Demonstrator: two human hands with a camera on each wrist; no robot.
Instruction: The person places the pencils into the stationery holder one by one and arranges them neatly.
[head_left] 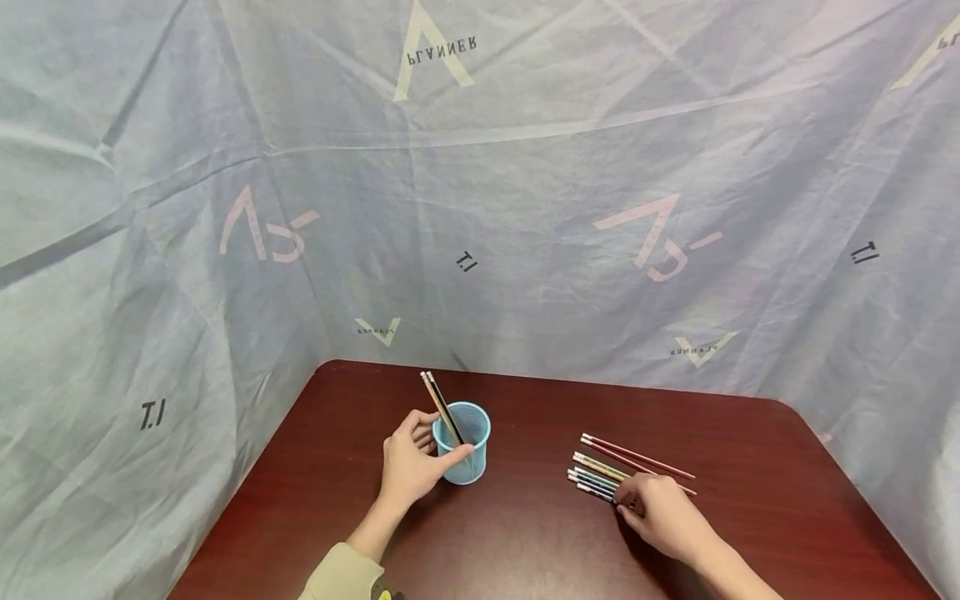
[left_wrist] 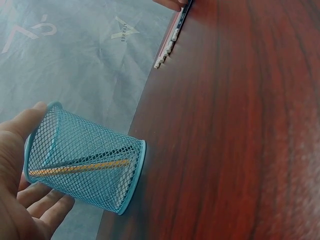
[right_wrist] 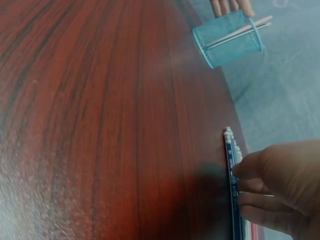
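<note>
Pencils (head_left: 637, 455) lie bunched on the table (head_left: 510, 550), at the right hand (head_left: 663, 508), whose bent fingers meet a dark pencil (right_wrist: 231, 165), though I cannot tell whether the pinch has closed; the left hand (head_left: 411, 467) grips the upper part of an upright blue mesh cup (head_left: 472, 472) with two more leaning inside. They should handle as light, stiff and smooth, apt to roll and with tips that may snap, so the middle of the shaft seems the best hold. Their long axes run left to right, slanting nearer the person rightward, with white erasers (head_left: 577, 456) toward the cup.
</note>
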